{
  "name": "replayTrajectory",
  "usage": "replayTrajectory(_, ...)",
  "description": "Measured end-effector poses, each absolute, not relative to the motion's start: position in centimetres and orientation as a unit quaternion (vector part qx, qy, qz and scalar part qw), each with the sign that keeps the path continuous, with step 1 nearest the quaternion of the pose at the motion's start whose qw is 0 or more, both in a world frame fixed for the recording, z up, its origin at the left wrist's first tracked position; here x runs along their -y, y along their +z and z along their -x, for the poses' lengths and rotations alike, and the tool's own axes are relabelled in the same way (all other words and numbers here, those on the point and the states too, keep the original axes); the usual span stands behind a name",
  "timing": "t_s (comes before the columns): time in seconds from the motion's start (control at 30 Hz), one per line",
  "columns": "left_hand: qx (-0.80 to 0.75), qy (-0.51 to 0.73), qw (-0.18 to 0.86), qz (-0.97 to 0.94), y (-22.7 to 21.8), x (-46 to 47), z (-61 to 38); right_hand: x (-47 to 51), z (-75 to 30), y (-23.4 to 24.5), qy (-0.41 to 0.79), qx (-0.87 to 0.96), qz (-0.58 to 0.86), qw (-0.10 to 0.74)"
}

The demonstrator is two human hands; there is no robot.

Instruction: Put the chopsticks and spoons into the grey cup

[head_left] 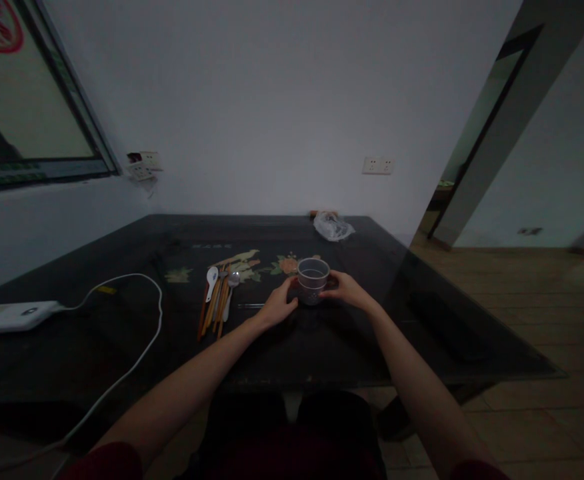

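Your left hand (278,307) and right hand (348,291) clasped on opposite sides of an upright cup (312,283), near printed flowers (288,265) on the bench (312,353), chopsticks (211,313) and spoons (212,277) to its left, plastic bag (333,227) beyond

Head view looks forward, down over the table (292,353).

Upright grey cup (313,285), open-topped and pale-rimmed

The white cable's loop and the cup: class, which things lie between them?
In the head view, between the white cable and the cup lie utensils, including chopsticks and spoons, then comes the left hand.
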State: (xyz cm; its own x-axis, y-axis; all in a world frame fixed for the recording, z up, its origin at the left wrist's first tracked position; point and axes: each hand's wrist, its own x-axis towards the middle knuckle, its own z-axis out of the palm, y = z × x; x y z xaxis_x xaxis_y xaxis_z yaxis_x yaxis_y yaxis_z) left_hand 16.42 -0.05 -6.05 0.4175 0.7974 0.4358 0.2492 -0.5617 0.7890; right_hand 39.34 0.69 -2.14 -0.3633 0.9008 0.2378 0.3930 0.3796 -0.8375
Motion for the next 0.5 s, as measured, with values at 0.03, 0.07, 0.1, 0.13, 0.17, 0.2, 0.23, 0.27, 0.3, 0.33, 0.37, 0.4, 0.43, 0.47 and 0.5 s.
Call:
replayTrajectory(0.03,-0.339,0.421,0.33,-0.774,-6.04,0.07,-16.43,-0.68,-39.33,-2.14,0.35,0.748,0.436,0.358)
replayTrajectory(0.07,-0.341,0.42,0.334,-0.772,-6.02,0.1,-16.44,-0.7,-39.34,-2.15,0.35,0.747,0.439,0.355)
replayTrajectory(0.1,-0.343,0.42,0.338,-0.769,-5.99,0.13,-16.44,-0.74,-39.36,-2.18,0.351,0.747,0.441,0.352)
replayTrajectory(0.13,-0.344,0.42,0.341,-0.767,-5.94,0.16,-16.44,-0.79,-39.39,-2.23,0.352,0.747,0.441,0.351)
replayTrajectory(0.17,-0.345,0.42,0.342,-0.766,-5.88,0.2,-16.44,-0.85,-39.43,-2.3,0.356,0.747,0.438,0.352)
replayTrajectory(0.2,-0.346,0.419,0.343,-0.767,-5.82,0.23,-16.43,-0.9,-39.46,-2.39,0.361,0.746,0.434,0.354)
replayTrajectory(0.23,-0.344,0.418,0.343,-0.768,-5.75,0.26,-16.43,-0.94,-39.49,-2.48,0.368,0.744,0.43,0.355)
replayTrajectory(0.27,-0.341,0.417,0.343,-0.769,-5.7,0.28,-16.44,-0.97,-39.5,-2.56,0.373,0.742,0.428,0.356)
replayTrajectory(0.3,-0.34,0.418,0.343,-0.77,-5.67,0.29,-16.46,-0.97,-39.49,-2.63,0.377,0.74,0.429,0.356)
replayTrajectory(0.33,-0.34,0.418,0.343,-0.769,-5.66,0.3,-16.5,-0.96,-39.47,-2.68,0.378,0.738,0.431,0.356)
replayTrajectory(0.37,-0.343,0.419,0.343,-0.768,-5.68,0.31,-16.55,-0.94,-39.45,-2.69,0.378,0.737,0.434,0.354)
replayTrajectory(0.4,-0.348,0.419,0.344,-0.765,-5.72,0.32,-16.61,-0.92,-39.45,-2.68,0.376,0.738,0.437,0.352)
replayTrajectory(0.43,-0.354,0.418,0.344,-0.763,-5.76,0.33,-16.67,-0.89,-39.47,-2.63,0.372,0.741,0.439,0.347)
replayTrajectory(0.47,-0.36,0.416,0.343,-0.762,-5.81,0.34,-16.71,-0.85,-39.54,-2.55,0.365,0.745,0.443,0.34)
replayTrajectory(0.5,-0.365,0.414,0.34,-0.761,-5.83,0.36,-16.71,-0.79,-39.65,-2.44,0.349,0.752,0.454,0.327)
